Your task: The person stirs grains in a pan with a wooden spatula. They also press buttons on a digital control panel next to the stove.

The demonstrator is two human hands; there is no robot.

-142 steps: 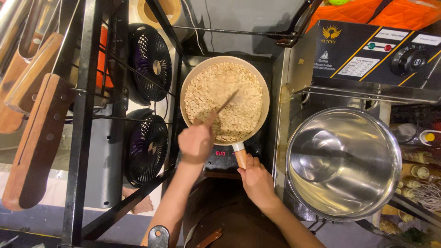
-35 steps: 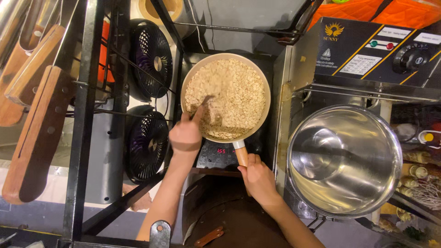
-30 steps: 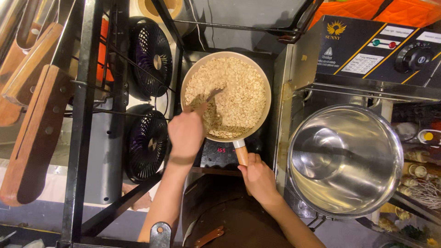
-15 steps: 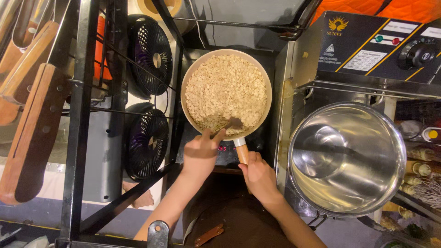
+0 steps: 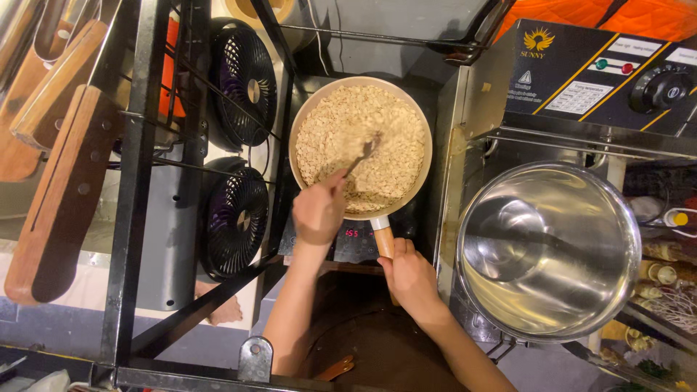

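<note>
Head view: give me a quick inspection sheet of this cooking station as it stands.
Surface: dark cooktop with a lit red readout under the pan.
Job's things: cream pan full of pale flakes; utensil in them, blurred.
Clutter: big steel bowl, empty.
Hands: left hand grips the utensil; right hand holds the pan handle.
Cables: thin wires by the two fans.
Surroundings: black metal frame, wooden handles, control box.

2 black fans [image 5: 243, 72], steel bowl [image 5: 549, 250], wood handles [image 5: 62, 192], control box [image 5: 602, 72]
</note>
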